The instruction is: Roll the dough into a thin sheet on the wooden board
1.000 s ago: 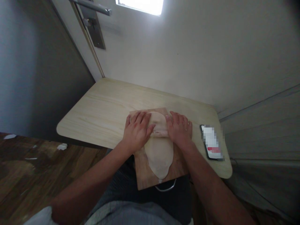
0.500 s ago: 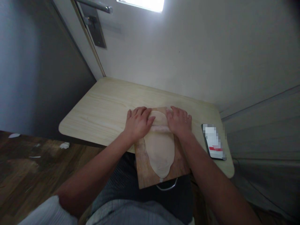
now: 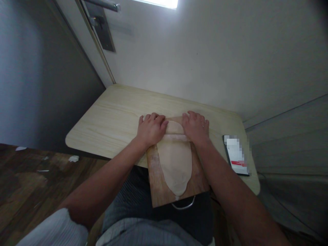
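A long flat sheet of dough lies on a wooden cutting board. Across its far part rests a pale rolling pin; only the middle shows, as the hands cover both ends. My left hand is over the pin's left end, palm down, thumb near the dough's edge. On the right end lies my right hand, its fingers curving forward over the pin. The dough extends toward me from the pin, and a shorter rounded part shows beyond it.
The board overhangs the near edge of a light wooden table, its metal handle toward me. A phone lies on the table to the right. A door with a lever handle rises behind. Paper scraps lie on the floor.
Both hands and the rolling pin have moved slightly away from me along the dough. The board and the phone stay in place; the view has shifted a little.
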